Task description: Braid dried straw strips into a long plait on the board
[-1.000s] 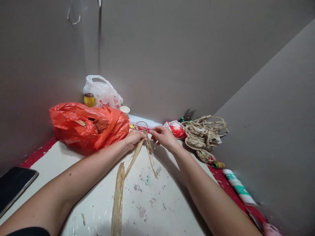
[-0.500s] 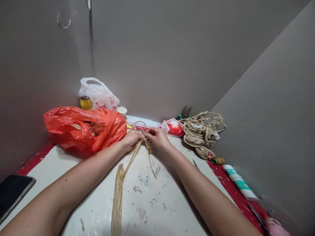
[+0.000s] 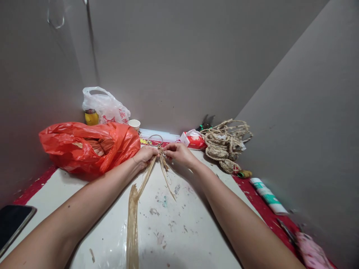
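Note:
A long bundle of tan raffia-like fibre (image 3: 132,228) runs up the white work surface towards both hands. At its far end the strands are gathered below a small thin ring (image 3: 155,140), which stands up just beyond the fingers. My left hand (image 3: 146,154) is closed on the strands from the left. From the right, my right hand (image 3: 179,154) pinches the same gathered fibre, thumb and forefinger together. Shorter loose ends (image 3: 166,175) hang down between the hands. The exact wrap or knot at the ring is too small to make out.
An open red plastic bag (image 3: 92,149) stands left, with a white bag (image 3: 106,106) and paper cup (image 3: 134,124) behind. Coiled rope (image 3: 224,147), a tissue pack (image 3: 195,139) and pliers-like tools (image 3: 206,122) lie back right. A phone (image 3: 15,224) lies near left, a white-green roll (image 3: 267,196) right.
The whole view has shifted slightly, so things sit a little further left. My right hand's fingers have moved slightly at the gathered strands; both hands stay on the fibre.

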Motion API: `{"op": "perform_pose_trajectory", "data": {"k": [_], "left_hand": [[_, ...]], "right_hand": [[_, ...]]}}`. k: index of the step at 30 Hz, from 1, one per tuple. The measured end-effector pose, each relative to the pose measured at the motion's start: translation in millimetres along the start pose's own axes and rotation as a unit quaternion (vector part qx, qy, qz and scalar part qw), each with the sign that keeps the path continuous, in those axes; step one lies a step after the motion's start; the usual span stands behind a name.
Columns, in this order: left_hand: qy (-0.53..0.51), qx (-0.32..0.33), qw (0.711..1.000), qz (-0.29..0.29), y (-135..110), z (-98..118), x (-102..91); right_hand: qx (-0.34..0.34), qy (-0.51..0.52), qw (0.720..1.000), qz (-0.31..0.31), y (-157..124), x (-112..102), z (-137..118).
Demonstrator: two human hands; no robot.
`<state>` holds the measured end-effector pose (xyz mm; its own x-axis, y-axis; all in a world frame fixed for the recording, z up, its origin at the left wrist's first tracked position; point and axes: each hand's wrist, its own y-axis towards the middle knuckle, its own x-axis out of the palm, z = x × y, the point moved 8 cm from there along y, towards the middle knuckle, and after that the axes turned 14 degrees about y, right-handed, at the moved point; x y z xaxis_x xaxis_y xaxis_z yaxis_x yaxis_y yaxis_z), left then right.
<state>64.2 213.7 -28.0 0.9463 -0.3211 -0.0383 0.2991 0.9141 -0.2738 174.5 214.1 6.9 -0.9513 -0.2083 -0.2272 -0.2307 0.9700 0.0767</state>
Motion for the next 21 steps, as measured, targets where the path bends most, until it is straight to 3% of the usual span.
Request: {"op": "perform_pose_trajectory", "data": {"k": [2,6,13,15,18,21], "left_hand": [[0.003,0.002,1.0,0.002,-0.8,0.3,-0.4],[0.007,0.01,1.0,0.001,0.0,-0.6,-1.3],[0.011,0.015,1.0,-0.006,2.3,0.7,-1.4],[0.014,0.008,1.0,-0.01,2.9,1.0,-1.3],[0.016,-0.01,1.0,-0.015,4.1,-0.9,-1.7],[0.006,-0.019,1.0,-0.017,5.0,-2.4,-2.4]], "right_hand": [[-0.041,-0.097,0.994,0.002,-0.7,-0.4,-5.6],[-0.143,-0.254,0.957,-0.011,-4.0,6.8,-13.4],[-0.141,-0.339,0.93,0.005,-4.3,13.9,-15.2],[-0.115,-0.355,0.927,0.048,0.0,2.9,-13.2],[-0.055,-0.339,0.927,0.152,3.4,-35.3,-7.0],[-0.024,-0.306,0.928,0.211,0.4,-69.4,-4.2]]}}
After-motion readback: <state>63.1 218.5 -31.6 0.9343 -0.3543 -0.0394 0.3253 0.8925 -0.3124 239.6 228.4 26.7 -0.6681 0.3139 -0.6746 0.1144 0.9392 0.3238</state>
